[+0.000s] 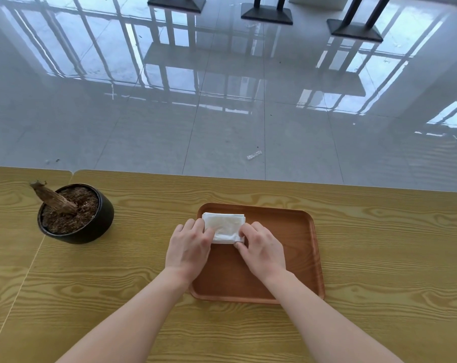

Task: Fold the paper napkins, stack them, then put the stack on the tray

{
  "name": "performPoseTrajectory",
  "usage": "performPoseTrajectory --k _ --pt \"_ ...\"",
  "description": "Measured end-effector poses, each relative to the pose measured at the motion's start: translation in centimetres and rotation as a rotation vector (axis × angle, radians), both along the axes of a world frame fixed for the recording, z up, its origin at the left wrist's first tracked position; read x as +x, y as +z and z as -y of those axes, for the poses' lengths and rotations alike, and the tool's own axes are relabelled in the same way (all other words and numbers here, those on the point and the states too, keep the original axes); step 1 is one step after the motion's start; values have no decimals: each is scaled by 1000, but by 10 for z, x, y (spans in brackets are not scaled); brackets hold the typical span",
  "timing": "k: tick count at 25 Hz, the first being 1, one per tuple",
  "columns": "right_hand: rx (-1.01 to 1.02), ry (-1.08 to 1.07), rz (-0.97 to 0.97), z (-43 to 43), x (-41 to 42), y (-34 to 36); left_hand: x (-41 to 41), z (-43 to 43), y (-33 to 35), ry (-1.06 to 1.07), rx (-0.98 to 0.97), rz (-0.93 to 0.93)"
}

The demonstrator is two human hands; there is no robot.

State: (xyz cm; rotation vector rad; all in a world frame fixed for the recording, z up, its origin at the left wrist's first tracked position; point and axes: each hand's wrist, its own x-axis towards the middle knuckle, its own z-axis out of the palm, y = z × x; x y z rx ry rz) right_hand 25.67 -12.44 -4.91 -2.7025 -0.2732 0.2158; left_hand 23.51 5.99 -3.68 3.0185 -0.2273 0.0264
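A white stack of folded paper napkins (224, 226) lies in the far left part of a brown wooden tray (295, 258) on the yellow wood-grain table. My left hand (189, 247) holds the stack's left edge, fingers curled over it. The stack's right near corner sits pinched between thumb and fingers of my right hand (261, 247). Both forearms reach in from the bottom of the view, and the hands hide the near edge of the stack.
A dark round pot (96, 226) filled with brown soil and a cut stump stands on the table to the left. The table's far edge (248, 179) runs just beyond the tray, with a glossy tiled floor and black table bases behind.
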Motion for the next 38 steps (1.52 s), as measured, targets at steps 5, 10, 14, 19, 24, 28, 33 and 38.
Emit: performPoseTrajectory --k 5,10,14,19,24,28,33,38 --pt "3 -3 9 0 3 -4 5 -1 -2 0 -5 0" --pt "8 -24 15 -2 10 -4 9 0 -1 22 -5 -12" --pt "-2 -35 15 -3 11 -5 10 2 -1 40 21 -23" --pt "-11 -22 6 -4 11 -5 10 1 -2 44 22 -40" --pt "1 -2 0 -2 11 -2 5 0 -3 61 -42 -33" --pt "4 -2 -12 0 10 5 1 -3 -2 108 -97 -17" --pt "17 -7 13 0 11 18 -1 -2 10 146 -47 -31" --pt "-4 46 36 1 12 42 -7 -1 28 157 -26 -65"
